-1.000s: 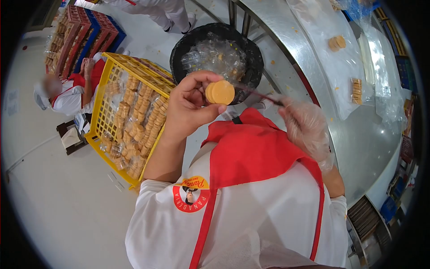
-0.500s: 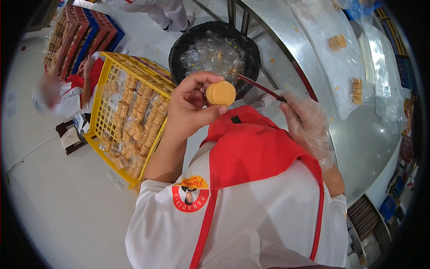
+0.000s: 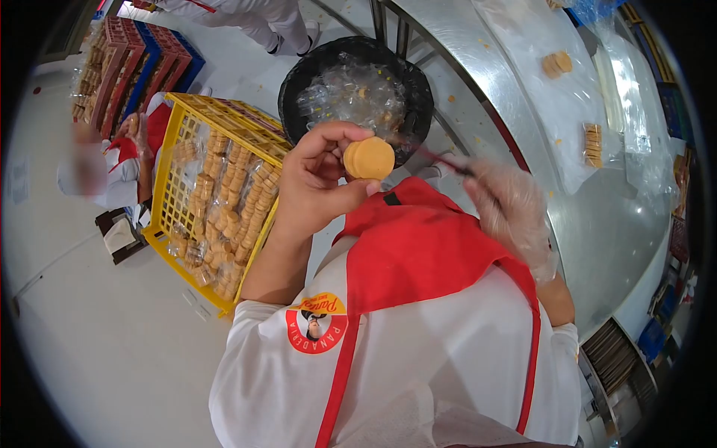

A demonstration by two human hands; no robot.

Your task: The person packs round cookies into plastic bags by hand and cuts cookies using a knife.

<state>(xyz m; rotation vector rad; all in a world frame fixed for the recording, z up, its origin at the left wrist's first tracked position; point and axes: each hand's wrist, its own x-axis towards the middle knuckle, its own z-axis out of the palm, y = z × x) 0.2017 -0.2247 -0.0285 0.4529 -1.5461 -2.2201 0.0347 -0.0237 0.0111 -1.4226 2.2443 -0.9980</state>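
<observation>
My left hand (image 3: pixel 325 175) is bare and closed, pinching a short stack of round golden cookies (image 3: pixel 371 158) between thumb and fingers. The flat face of one cookie points to the right. In a clear plastic glove, my right hand (image 3: pixel 511 209) is wrapped around the dark handle of a thin knife (image 3: pixel 444 160). Its reddish blade is smeared by motion and points left toward the cookies; whether the tip touches them I cannot tell. Below and beyond my hands stands a black-lined bin (image 3: pixel 295 86) holding crumpled clear plastic and crumbs.
At left, a yellow crate (image 3: pixel 160 213) holds several bagged rows of cookies. Stacked red and blue crates (image 3: pixel 149 67) stand behind a co-worker (image 3: pixel 142 160). Along the right runs a steel table (image 3: pixel 590 254) with plastic sheeting and two small cookie stacks (image 3: pixel 556 64). Another person (image 3: pixel 246 22) stands beyond the bin.
My right hand and the knife have shifted slightly and are now blurred by motion. My left hand keeps its hold on the cookies. The view has moved slightly.
</observation>
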